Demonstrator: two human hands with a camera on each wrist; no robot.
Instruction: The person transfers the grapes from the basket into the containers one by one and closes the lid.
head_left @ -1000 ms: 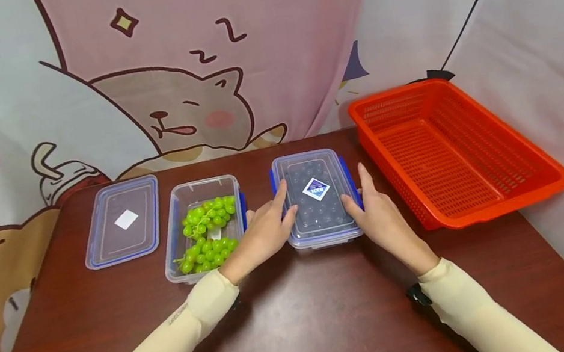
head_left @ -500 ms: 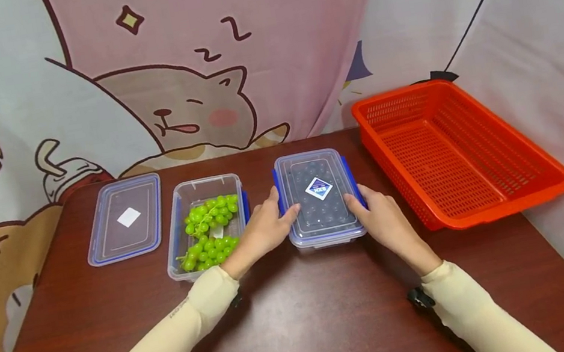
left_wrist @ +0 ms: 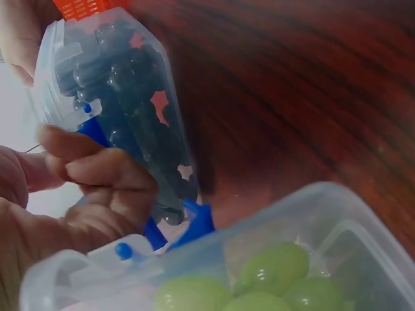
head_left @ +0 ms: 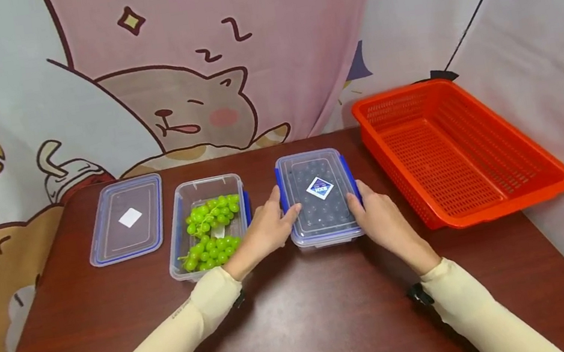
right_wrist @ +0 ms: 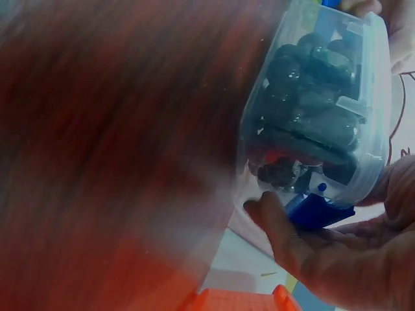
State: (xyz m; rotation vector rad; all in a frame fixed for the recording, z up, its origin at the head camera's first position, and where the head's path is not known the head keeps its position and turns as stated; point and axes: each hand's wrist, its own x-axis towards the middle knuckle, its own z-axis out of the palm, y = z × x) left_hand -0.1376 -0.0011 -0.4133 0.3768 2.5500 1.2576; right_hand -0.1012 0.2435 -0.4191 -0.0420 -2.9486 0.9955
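Observation:
A clear food container [head_left: 323,218] with its lid on stands on the table, full of round dark fruit [right_wrist: 311,103] that looks like grapes. On its left side my left hand [head_left: 268,227] holds it, thumb on the lid and fingers curled at the blue side clip [left_wrist: 94,131]. From the right side my right hand [head_left: 386,222] grips it, thumb on the lid edge, fingers along the other blue clip [right_wrist: 318,212]. Left of it sits an uncovered container [head_left: 177,234] with bunches of green grapes [head_left: 211,214]; my left forearm passes by its near corner.
A loose lid [head_left: 118,237] with a white label lies at the table's far left. On the right an orange plastic basket [head_left: 516,203] stands close to the lidded container. A printed curtain [head_left: 293,28] hangs behind the table [head_left: 303,319].
My left index finger has come down from the lid's edge to the container's side. The right fingers have likewise lowered and curled in against the right side. The container stays in place.

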